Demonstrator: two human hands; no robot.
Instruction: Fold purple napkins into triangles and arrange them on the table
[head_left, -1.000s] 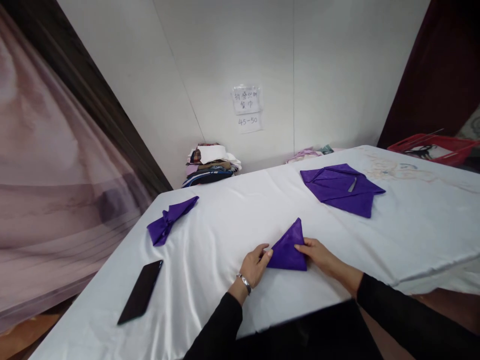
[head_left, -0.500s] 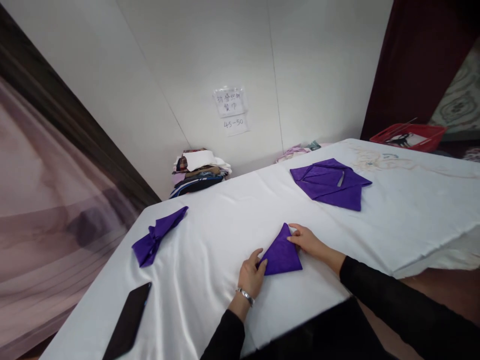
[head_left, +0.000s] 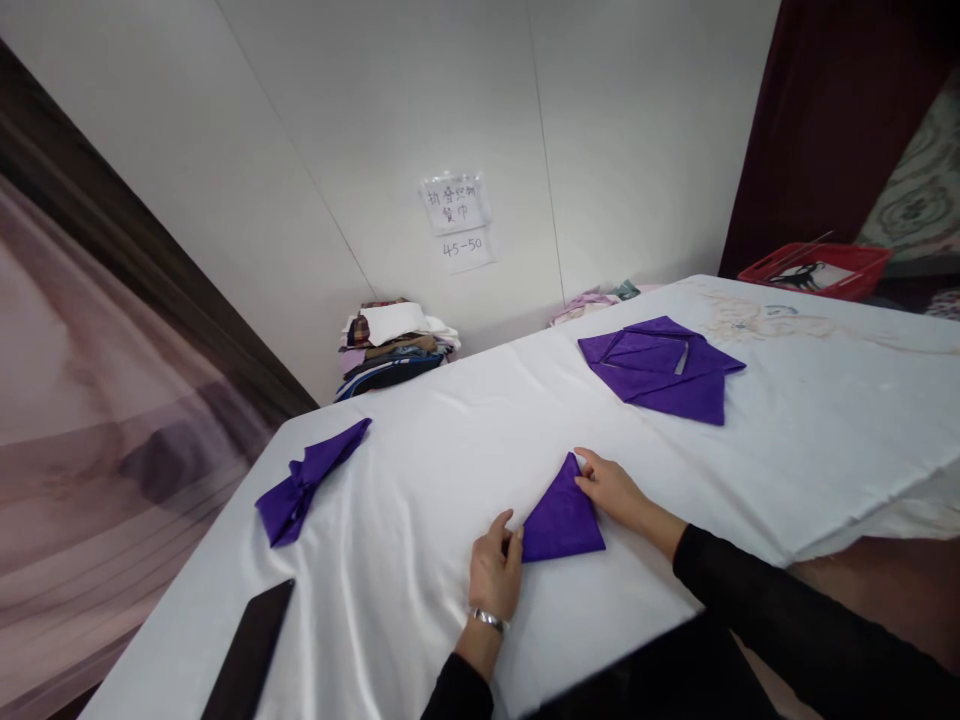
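The person wears a black long-sleeved top, and both sleeves reach down to the wrists, leaving only the 2 hands bare. The cloth is dark and plain, with no print, stripe or logo showing, and it looks soft and slightly loose along the forearms. On the wrist of the left hand, just above the cuff, sits a slim silver watch or bracelet with a metal band that catches the light. The right hand shows no ring or band from this side. The nails on both hands look short and unpainted.
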